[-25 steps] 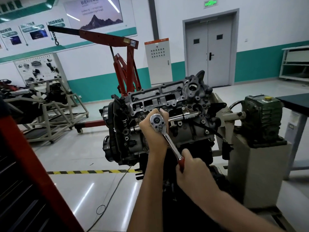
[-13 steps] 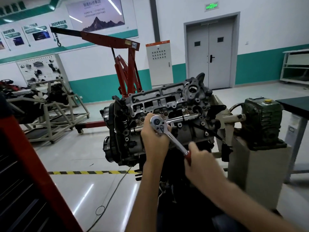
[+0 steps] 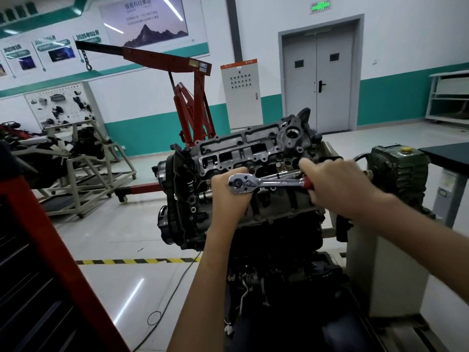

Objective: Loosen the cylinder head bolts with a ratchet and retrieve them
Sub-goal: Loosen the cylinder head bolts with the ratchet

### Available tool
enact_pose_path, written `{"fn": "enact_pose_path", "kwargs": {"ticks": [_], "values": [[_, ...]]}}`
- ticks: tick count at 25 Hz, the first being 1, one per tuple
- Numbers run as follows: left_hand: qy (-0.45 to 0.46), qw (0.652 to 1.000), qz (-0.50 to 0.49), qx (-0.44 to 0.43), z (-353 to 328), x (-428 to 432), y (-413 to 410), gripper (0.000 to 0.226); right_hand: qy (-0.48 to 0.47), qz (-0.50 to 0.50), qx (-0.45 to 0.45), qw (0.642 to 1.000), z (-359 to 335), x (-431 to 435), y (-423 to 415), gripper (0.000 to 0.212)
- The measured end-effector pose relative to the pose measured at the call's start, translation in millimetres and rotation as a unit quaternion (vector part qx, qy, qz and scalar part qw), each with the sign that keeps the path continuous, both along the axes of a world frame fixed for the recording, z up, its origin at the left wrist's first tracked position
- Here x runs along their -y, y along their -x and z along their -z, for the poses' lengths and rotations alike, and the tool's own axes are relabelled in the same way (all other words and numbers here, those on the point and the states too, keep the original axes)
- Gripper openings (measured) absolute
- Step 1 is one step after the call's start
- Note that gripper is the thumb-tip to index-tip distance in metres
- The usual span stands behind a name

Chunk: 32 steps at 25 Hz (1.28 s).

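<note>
Ratchet point(image 3: 269, 183) level across engine point(image 3: 253, 148), head gripped in curled left hand point(image 3: 228, 199); red handle point(image 3: 307, 183) clenched in right hand point(image 3: 337, 186), forearm stretched forward.

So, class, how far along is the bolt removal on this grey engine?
Done: the grey metal cylinder head lies uncovered. In hand: the left hand steadies the head of the chrome ratchet with a red handle; the right hand grips its handle. Left: no freed bolts show, so retrieval has not begun.
</note>
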State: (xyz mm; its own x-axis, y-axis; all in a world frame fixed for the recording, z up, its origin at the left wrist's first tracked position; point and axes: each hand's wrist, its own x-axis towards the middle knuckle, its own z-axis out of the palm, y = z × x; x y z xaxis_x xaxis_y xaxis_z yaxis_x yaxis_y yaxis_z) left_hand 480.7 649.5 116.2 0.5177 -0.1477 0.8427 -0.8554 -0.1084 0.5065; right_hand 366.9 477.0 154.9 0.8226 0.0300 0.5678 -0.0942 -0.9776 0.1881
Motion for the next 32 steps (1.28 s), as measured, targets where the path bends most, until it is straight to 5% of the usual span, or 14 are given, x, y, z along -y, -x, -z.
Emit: {"fn": "enact_pose_path", "kwargs": {"ticks": [3, 7, 11, 14, 17, 21, 25, 28, 30, 32], "values": [[0.123, 0.991, 0.011, -0.056, 19, 4, 9, 0.017, -0.149, -0.006, -0.019, 0.989, 55, -46, 9, 0.023], [0.185, 0.981, 0.017, -0.047, 18, 32, 24, 0.042, -0.459, -0.060, -0.027, 0.886, 107, -104, 12, 0.017], [0.207, 0.964, 0.142, -0.087, 10, 25, 12, 0.050, -0.342, -0.080, -0.045, 0.935, 92, -79, 15, 0.020], [0.063, 0.994, 0.079, -0.035, 1, 17, 5, 0.033, -0.126, -0.025, -0.066, 0.989, 39, -12, 3, 0.015], [-0.030, 0.999, 0.033, 0.017, -5, 11, 1, 0.042, -0.022, -0.005, -0.032, 0.999, -2, 14, -4, 0.018], [0.083, 0.995, -0.026, -0.040, 14, 10, 13, 0.037, -0.185, -0.028, -0.021, 0.982, 59, -36, 7, 0.023], [0.149, 0.987, 0.041, -0.047, 16, 30, 25, 0.031, -0.467, -0.084, -0.017, 0.880, 107, -91, 10, 0.026], [0.186, 0.969, 0.120, -0.107, 5, 28, 21, 0.041, -0.407, -0.101, -0.033, 0.907, 100, -83, 10, 0.025], [0.154, 0.980, 0.107, -0.067, 4, 21, 12, 0.046, -0.276, -0.087, -0.042, 0.956, 77, -49, 8, 0.019], [0.064, 0.995, 0.074, -0.036, -1, 17, 6, 0.029, -0.128, -0.043, -0.043, 0.990, 40, -11, 0, 0.015]]}}
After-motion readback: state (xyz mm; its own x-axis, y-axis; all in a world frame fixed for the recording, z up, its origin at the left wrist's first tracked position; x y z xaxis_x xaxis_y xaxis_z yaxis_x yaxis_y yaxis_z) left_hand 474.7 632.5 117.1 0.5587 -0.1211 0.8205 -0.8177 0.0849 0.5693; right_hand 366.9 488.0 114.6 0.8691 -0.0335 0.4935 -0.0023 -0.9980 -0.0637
